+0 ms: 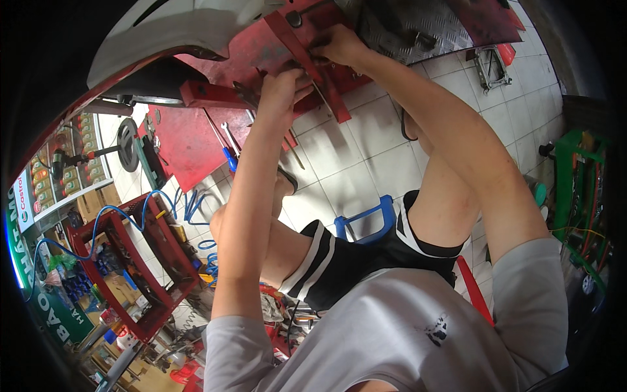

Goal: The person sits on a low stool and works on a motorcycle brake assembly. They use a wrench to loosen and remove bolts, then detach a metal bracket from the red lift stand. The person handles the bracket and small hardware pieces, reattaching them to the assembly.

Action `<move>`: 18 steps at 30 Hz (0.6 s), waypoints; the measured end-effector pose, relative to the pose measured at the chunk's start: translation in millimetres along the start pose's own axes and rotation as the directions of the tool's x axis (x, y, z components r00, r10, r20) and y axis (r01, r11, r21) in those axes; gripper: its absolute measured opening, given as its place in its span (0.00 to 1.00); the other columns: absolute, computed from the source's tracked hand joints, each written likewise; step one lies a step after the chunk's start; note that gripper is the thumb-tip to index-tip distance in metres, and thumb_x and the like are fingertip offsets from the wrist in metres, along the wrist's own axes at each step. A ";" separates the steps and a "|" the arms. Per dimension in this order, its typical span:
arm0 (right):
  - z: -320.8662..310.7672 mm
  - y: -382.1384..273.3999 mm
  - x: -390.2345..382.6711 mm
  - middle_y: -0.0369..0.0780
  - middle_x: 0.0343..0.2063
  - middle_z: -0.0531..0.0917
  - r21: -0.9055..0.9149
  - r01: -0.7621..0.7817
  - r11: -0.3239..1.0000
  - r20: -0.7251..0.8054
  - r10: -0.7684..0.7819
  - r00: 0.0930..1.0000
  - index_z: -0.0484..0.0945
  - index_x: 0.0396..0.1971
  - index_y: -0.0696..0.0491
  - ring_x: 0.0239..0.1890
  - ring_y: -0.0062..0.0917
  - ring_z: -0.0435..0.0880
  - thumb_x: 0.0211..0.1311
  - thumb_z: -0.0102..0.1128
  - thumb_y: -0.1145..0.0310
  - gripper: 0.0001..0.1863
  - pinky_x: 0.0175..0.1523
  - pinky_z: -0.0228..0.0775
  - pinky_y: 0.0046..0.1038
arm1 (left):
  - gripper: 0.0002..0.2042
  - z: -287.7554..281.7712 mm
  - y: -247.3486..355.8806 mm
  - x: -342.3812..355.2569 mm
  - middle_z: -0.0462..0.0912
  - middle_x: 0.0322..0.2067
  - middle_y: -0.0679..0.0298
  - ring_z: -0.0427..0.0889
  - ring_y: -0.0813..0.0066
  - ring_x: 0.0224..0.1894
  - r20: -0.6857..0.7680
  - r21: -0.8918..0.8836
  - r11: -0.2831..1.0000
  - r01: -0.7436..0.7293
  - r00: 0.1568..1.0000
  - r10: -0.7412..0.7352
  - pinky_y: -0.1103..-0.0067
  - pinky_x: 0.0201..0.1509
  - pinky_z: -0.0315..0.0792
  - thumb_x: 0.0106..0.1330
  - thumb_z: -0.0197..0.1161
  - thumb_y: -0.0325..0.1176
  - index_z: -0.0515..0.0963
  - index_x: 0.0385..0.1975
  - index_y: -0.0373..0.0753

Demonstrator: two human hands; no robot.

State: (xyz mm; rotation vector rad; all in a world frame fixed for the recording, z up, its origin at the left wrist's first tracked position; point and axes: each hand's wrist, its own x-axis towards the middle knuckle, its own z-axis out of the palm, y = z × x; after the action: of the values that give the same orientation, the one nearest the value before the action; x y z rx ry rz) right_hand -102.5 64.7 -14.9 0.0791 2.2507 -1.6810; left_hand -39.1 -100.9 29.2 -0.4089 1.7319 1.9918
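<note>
Both my arms reach forward to a red metal bar [297, 49] standing at a slant by a red platform [245, 42]. My left hand [282, 90] is left of the bar with its fingers curled; what they close on is hidden. On the bar's right side, my right hand [341, 49] has its fingers bent together at a small dark part, too unclear to name. Below my left hand, a wrench [228, 136] and a blue-handled tool [230, 160] lie at the edge of the red surface [186, 140].
A white curved panel [170, 29] overhangs at upper left. A blue hose [98, 225] coils beside a red tool rack [134, 261]. A blue frame [366, 219] stands on the tiles between my legs. A green rack [575, 163] is at right, a metal bracket [491, 68] at upper right.
</note>
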 end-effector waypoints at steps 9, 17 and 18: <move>-3.1 -3.3 -1.1 0.41 0.22 0.85 -0.220 0.016 0.975 0.030 -0.010 0.999 0.84 0.28 0.60 0.24 0.23 0.84 0.60 0.63 0.62 0.14 0.30 0.79 0.24 | 0.17 0.8 1.9 -3.2 0.76 0.51 0.51 0.78 0.60 0.53 0.013 0.025 0.999 -0.024 1.000 0.024 0.67 0.62 0.70 0.68 0.51 0.29 0.69 0.53 0.27; -8.4 -17.7 -5.6 0.39 0.15 0.80 0.003 -0.177 0.984 0.025 0.177 0.984 0.81 0.22 0.58 0.14 0.22 0.76 0.66 0.51 0.51 0.25 0.18 0.66 0.26 | 0.17 -0.5 3.8 -3.4 0.75 0.51 0.50 0.77 0.59 0.54 0.009 0.037 0.999 -0.012 1.000 0.011 0.66 0.61 0.71 0.68 0.50 0.29 0.68 0.53 0.25; -9.1 -23.3 -10.0 0.39 0.15 0.79 -0.046 -0.211 0.976 0.043 0.213 0.976 0.81 0.21 0.57 0.13 0.22 0.75 0.66 0.50 0.50 0.26 0.17 0.64 0.26 | 0.17 -2.2 3.2 -3.3 0.75 0.51 0.49 0.77 0.59 0.54 0.005 0.037 0.999 -0.015 1.000 0.015 0.66 0.61 0.71 0.68 0.50 0.29 0.68 0.53 0.25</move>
State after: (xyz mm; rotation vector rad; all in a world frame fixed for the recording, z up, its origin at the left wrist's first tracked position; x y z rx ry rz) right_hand -100.7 67.7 11.8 0.2571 2.1557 -1.5083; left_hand -38.2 -103.8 33.2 -0.3798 1.7711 1.9669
